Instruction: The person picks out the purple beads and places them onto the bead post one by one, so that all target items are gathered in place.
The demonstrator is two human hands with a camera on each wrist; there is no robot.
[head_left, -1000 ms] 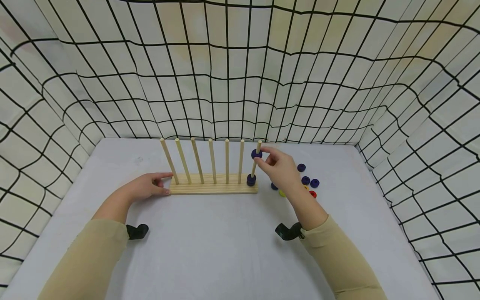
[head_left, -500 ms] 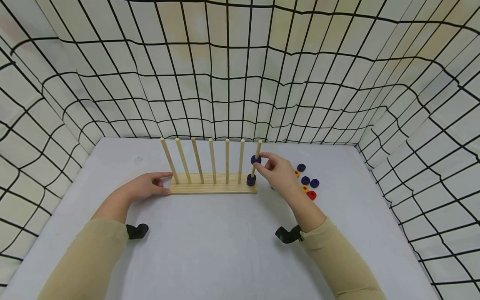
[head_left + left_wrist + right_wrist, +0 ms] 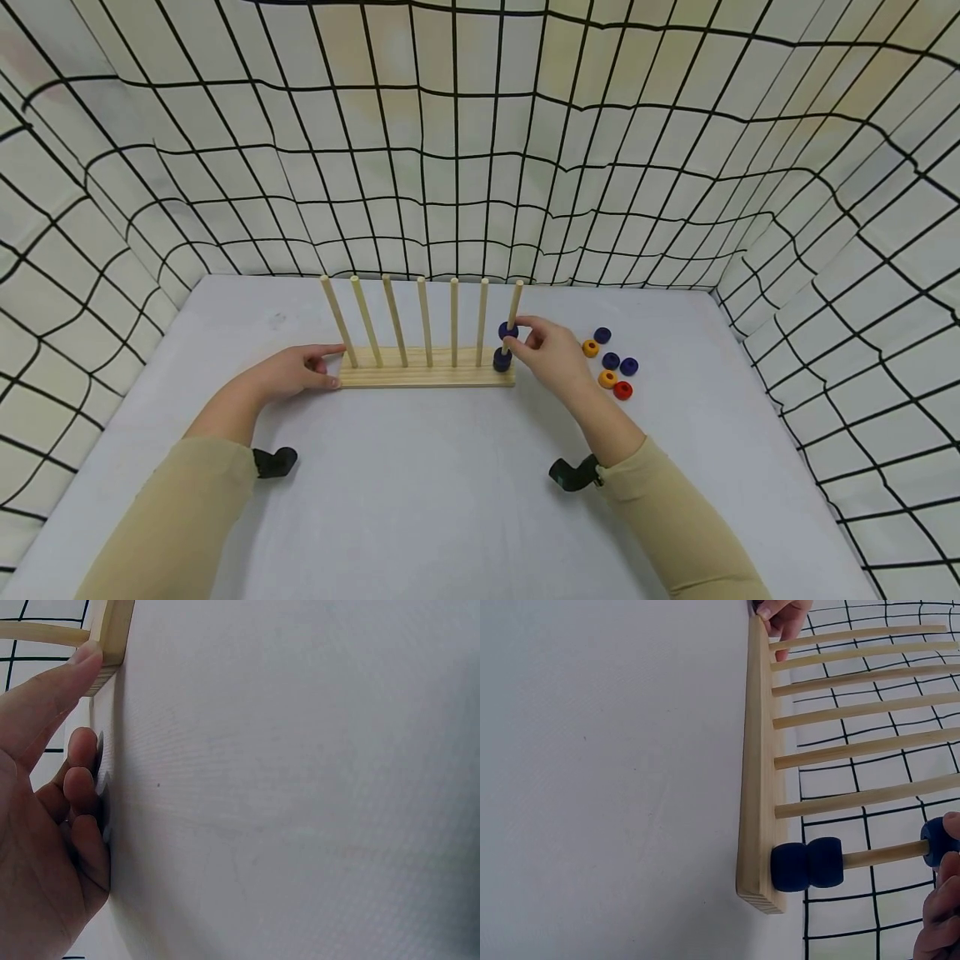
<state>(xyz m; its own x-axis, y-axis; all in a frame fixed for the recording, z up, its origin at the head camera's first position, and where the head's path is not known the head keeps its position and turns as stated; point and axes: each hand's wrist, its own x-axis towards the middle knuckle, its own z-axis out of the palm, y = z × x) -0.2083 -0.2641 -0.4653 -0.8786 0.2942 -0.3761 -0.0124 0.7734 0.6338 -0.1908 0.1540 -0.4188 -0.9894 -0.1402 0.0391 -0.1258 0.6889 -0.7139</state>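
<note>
A wooden peg stand (image 3: pixel 427 379) with several upright pegs lies across the table. My left hand (image 3: pixel 296 368) holds the stand's left end between thumb and index finger; in the left wrist view the thumb (image 3: pixel 88 660) touches the base's end. Over at the rightmost peg (image 3: pixel 516 298), my right hand (image 3: pixel 551 354) pinches a dark blue bead (image 3: pixel 507 332) threaded on it, partway down. Two blue beads (image 3: pixel 806 865) sit stacked at that peg's foot, below a stretch of bare wood. The other pegs carry no beads.
Right of my right hand lie loose beads: several blue, such as one blue bead (image 3: pixel 629 367), two orange, including an orange bead (image 3: pixel 608 379), and a red bead (image 3: pixel 622 390). Black netting (image 3: pixel 457 179) over white walls encloses the white table (image 3: pixel 420 500).
My right hand has lowered the blue bead down the rightmost peg, from near its top to about the middle. Orange beads have come out from behind that hand. The left hand stays put.
</note>
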